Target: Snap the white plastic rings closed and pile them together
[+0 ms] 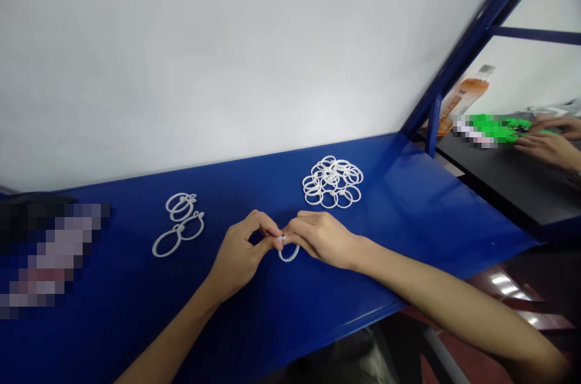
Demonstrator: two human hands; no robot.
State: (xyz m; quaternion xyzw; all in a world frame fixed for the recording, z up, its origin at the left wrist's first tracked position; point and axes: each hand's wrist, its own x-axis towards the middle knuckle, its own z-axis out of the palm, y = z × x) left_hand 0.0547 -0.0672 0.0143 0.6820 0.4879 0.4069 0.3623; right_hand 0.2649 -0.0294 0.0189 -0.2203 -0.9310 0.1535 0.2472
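Between my two hands is a white plastic ring (289, 259), its round loop hanging below the fingertips. My left hand (242, 249) pinches the ring's small top end between thumb and fingers. From the other side my right hand (324, 237) closes on the same end, and the fingers hide the detail there. A pile of similar white rings (329, 181) lies beyond my right hand. To the left, a smaller group of white rings (180, 224) rests on the blue table (318, 317), each with a little loop at its edge.
A pale wall (236, 57) rises behind the table. Blue metal posts (433, 121) stand at the right. Past them, another person's hands (551, 145) work at a dark table near green pieces (494, 127) and an orange drink bottle (467, 97). A blurred-out item (63, 251) lies far left.
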